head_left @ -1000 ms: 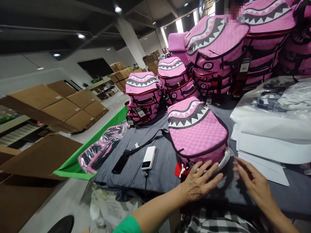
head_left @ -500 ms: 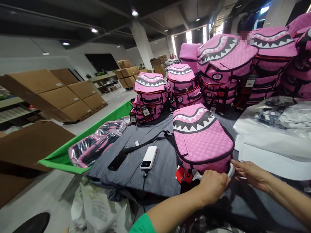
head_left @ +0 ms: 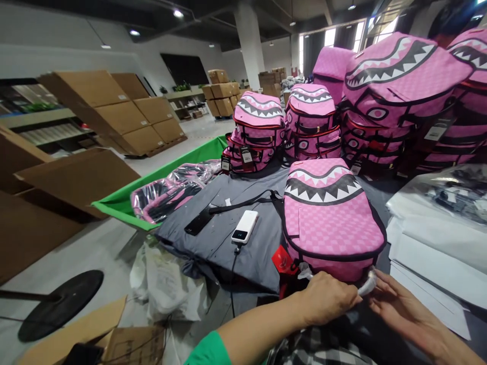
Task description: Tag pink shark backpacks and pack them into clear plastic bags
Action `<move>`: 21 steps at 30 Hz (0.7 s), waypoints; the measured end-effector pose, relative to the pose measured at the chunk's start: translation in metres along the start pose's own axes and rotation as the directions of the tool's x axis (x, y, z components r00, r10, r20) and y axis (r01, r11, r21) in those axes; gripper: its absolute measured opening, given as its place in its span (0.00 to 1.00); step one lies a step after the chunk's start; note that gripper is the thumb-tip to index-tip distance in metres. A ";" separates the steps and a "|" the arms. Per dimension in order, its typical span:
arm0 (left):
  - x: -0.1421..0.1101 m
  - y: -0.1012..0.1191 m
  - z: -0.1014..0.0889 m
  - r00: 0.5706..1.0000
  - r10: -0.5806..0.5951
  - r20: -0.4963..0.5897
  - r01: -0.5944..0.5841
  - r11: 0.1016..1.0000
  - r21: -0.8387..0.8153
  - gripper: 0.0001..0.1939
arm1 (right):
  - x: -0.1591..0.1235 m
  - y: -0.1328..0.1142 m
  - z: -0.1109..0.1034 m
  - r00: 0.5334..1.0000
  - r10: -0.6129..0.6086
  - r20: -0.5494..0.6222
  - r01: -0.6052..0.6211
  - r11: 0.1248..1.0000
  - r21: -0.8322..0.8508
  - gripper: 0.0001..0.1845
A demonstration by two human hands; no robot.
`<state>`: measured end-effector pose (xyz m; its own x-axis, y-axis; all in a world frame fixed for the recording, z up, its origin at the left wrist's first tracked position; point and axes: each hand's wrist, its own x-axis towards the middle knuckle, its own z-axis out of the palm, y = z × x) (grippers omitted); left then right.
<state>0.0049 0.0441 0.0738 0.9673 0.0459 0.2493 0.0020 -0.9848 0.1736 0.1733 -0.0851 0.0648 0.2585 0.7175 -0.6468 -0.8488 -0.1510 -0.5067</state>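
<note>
A pink checkered backpack with a shark-teeth print lies flat on a grey cloth, its lower end nearest me. Along that end runs a twisted strip of white plastic film. My left hand is closed around the strip, and the fist hides its middle. My right hand pinches the strip's right end with curled fingers. A red hang tag sticks out beside the backpack, just left of my left hand.
A white power bank and a black strap lie on the cloth. Stacked shark backpacks rise behind. White sheets are to the right. Bagged backpacks fill a green-edged bin. Cardboard boxes stand left.
My hands have gone from spread open against the backpack's end to gripping the white film. The view has swung, so the whole scene sits further right and lower.
</note>
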 end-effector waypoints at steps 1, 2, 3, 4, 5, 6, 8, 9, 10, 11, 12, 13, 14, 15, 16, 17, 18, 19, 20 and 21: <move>-0.002 -0.001 0.001 1.000 0.011 -0.011 -0.011 1.000 0.004 0.15 | -0.001 0.004 0.002 1.000 0.023 0.000 -0.023 0.997 0.067 0.19; -0.003 -0.002 0.002 1.000 0.021 -0.013 -0.021 1.000 0.008 0.14 | -0.001 0.009 0.004 0.999 0.041 0.001 -0.041 0.992 0.121 0.23; -0.003 -0.003 0.003 1.000 0.028 -0.008 -0.028 0.999 0.015 0.13 | -0.001 0.012 0.003 0.999 0.045 -0.002 -0.044 0.988 0.148 0.26; -0.003 -0.004 0.003 0.999 0.032 0.001 -0.032 0.999 0.022 0.13 | 0.000 0.016 0.000 0.999 0.031 -0.008 -0.030 0.990 0.136 0.28; -0.003 -0.005 0.004 0.999 0.033 0.012 -0.033 0.999 0.028 0.13 | 0.001 0.018 -0.005 0.999 0.008 -0.033 -0.005 0.996 0.089 0.28; -0.003 -0.005 0.004 0.999 0.032 0.024 -0.033 0.999 0.033 0.14 | 0.002 0.019 -0.011 0.997 -0.024 -0.074 0.026 0.999 0.022 0.26; -0.002 -0.006 0.005 0.999 0.023 0.044 -0.024 0.999 0.037 0.15 | 0.002 0.019 -0.024 0.984 -0.079 -0.161 0.062 0.993 -0.104 0.20; -0.002 -0.005 0.005 0.998 0.021 0.053 -0.023 0.999 0.033 0.16 | 0.002 0.018 -0.029 0.979 -0.094 -0.180 0.071 0.989 -0.128 0.18; -0.001 -0.005 0.004 0.998 0.018 0.059 -0.019 0.999 0.029 0.16 | 0.001 0.017 -0.031 0.980 -0.093 -0.175 0.073 0.990 -0.119 0.16; -0.001 -0.004 0.003 0.998 0.011 0.066 -0.013 1.000 0.024 0.15 | 0.001 0.016 -0.030 0.987 -0.079 -0.142 0.067 0.994 -0.085 0.16; -0.001 -0.003 0.001 0.997 0.004 0.074 -0.005 1.000 0.018 0.15 | 0.000 0.015 -0.027 0.995 -0.057 -0.085 0.054 0.998 -0.042 0.16; -0.001 -0.002 -0.001 0.996 -0.004 0.084 0.003 1.000 0.014 0.15 | 0.000 0.015 -0.022 0.999 -0.044 -0.022 0.044 0.999 -0.003 0.17; -0.001 -0.001 -0.004 0.995 -0.012 0.095 0.011 1.000 0.011 0.14 | 0.001 0.016 -0.016 0.999 -0.044 0.032 0.043 0.999 0.028 0.18; -0.001 -0.001 -0.007 0.994 -0.020 0.109 0.019 1.000 0.010 0.14 | 0.002 0.018 -0.011 0.996 -0.051 0.074 0.047 0.998 0.049 0.19; -0.002 -0.002 -0.010 0.992 -0.023 0.126 0.022 1.000 0.011 0.13 | 0.003 0.022 -0.006 0.993 -0.075 0.096 0.069 0.996 0.061 0.20; -0.002 -0.003 -0.013 0.989 -0.025 0.147 0.023 1.000 0.014 0.13 | 0.004 0.026 -0.004 0.989 -0.107 0.104 0.102 0.993 0.061 0.21; -0.003 -0.003 -0.015 0.986 -0.027 0.167 0.025 1.000 0.017 0.13 | 0.006 0.030 -0.003 0.986 -0.136 0.094 0.132 0.990 0.046 0.22; -0.004 -0.005 -0.017 0.982 -0.031 0.186 0.028 0.999 0.018 0.13 | 0.007 0.034 -0.004 0.985 -0.156 0.078 0.155 0.988 0.020 0.22; -0.005 -0.006 -0.018 0.979 -0.035 0.200 0.033 0.999 0.015 0.13 | 0.008 0.037 -0.006 0.985 -0.164 0.062 0.165 0.986 -0.008 0.22; -0.005 -0.007 -0.018 0.978 -0.039 0.205 0.038 0.999 0.010 0.13 | 0.009 0.039 -0.008 0.985 -0.163 0.050 0.165 0.986 -0.028 0.22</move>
<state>-0.0045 0.0536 0.0886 0.9979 0.0495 0.0421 0.0415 -0.9839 0.1738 0.1463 -0.0899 0.0355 0.3698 0.7659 -0.5260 -0.7816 -0.0496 -0.6218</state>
